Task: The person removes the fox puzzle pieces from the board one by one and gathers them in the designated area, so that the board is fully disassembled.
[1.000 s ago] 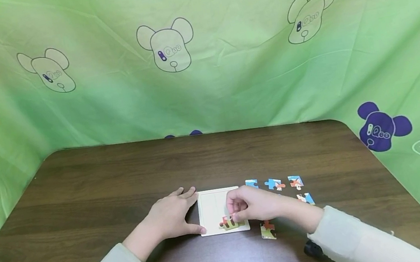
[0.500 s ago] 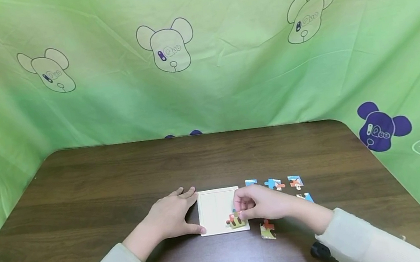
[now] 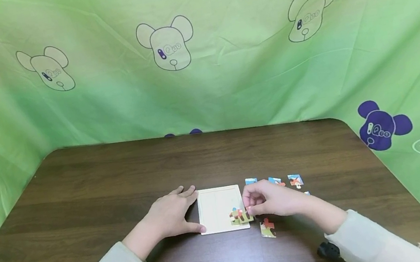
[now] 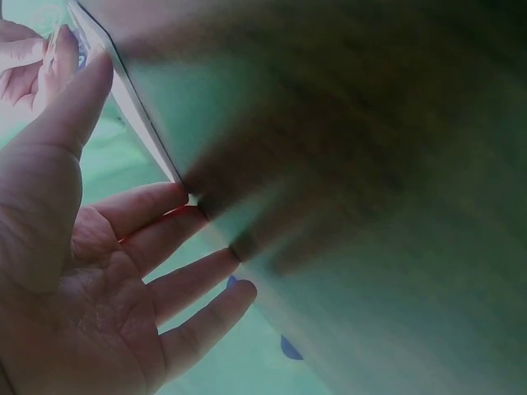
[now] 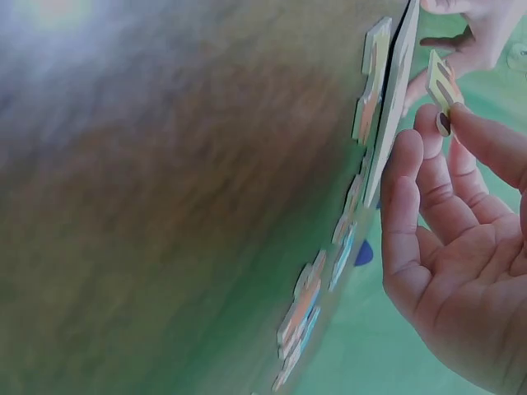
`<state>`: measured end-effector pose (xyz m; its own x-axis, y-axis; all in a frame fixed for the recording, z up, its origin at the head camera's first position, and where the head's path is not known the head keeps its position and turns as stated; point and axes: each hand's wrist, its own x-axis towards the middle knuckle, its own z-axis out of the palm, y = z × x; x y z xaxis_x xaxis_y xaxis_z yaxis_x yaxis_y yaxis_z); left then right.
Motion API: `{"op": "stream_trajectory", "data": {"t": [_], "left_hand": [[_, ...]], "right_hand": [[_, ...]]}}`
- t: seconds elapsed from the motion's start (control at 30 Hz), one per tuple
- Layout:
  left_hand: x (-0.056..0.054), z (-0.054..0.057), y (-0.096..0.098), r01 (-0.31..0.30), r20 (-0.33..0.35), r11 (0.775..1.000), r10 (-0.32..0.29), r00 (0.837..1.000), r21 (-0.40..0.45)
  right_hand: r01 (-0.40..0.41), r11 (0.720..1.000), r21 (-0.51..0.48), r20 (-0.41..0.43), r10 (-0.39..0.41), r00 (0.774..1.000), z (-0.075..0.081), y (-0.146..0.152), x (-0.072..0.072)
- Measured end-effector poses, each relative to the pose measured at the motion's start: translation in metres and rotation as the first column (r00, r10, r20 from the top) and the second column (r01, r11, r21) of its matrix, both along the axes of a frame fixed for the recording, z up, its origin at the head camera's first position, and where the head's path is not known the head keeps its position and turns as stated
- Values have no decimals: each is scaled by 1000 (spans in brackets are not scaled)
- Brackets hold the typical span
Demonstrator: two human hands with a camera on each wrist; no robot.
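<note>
My left hand (image 3: pixel 174 213) lies at the left side of a pale square puzzle board (image 3: pixel 214 204), thumb and fingertips touching its edge. Its fingers are spread and straight in the left wrist view. Over the board's lower right corner, my right hand (image 3: pixel 269 199) pinches a jigsaw piece (image 5: pixel 445 86) with brown stripes on yellow-green between thumb and fingers. The right wrist view shows this piece raised off the board. Another jigsaw piece (image 3: pixel 233 219), with green, red and blue on it, shows on the board just left of the held one, partly overlapped by it.
Right of the board lie several loose jigsaw pieces, among them a blue one (image 3: pixel 251 180), a blue-and-orange one (image 3: pixel 295 180) and a red-and-green one (image 3: pixel 268 229) nearer me. A black object (image 3: pixel 328 250) sits at my right sleeve. A green curtain (image 3: pixel 204 95) surrounds the brown table (image 3: pixel 118 183).
My right hand has moved to the right with the striped jigsaw piece, toward the board's right edge, uncovering more of the piece on the board. My left hand has stayed put.
</note>
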<state>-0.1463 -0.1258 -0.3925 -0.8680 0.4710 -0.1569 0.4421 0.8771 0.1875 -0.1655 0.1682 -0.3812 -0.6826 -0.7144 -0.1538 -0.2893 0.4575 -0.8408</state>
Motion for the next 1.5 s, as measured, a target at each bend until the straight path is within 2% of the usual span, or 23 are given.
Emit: {"op": "stream_trajectory", "data": {"t": [0.53, 0.7, 0.87, 1.03, 1.2, 1.5], "left_hand": [[-1, 2, 0, -4, 7, 1000, 4, 1000, 2], [-2, 2, 0, 5, 5, 1000, -5, 1000, 0], [-2, 1, 0, 3, 4, 1000, -3, 1000, 0], [-1, 0, 0, 0, 12, 1000, 0, 1000, -2], [-1, 0, -1, -4, 12, 1000, 4, 1000, 2], [-1, -1, -1, 0, 4, 1000, 0, 1000, 5]], "right_hand": [[39, 999, 12, -50, -38, 998, 2, 26, 4], [57, 998, 24, -50, -56, 997, 4, 36, 7], [41, 999, 6, -41, -41, 998, 5, 47, 12], [28, 1000, -9, -45, -28, 999, 3, 58, 16], [39, 999, -8, -8, -39, 999, 0, 68, 19], [47, 999, 12, -20, -47, 999, -4, 79, 23]]}}
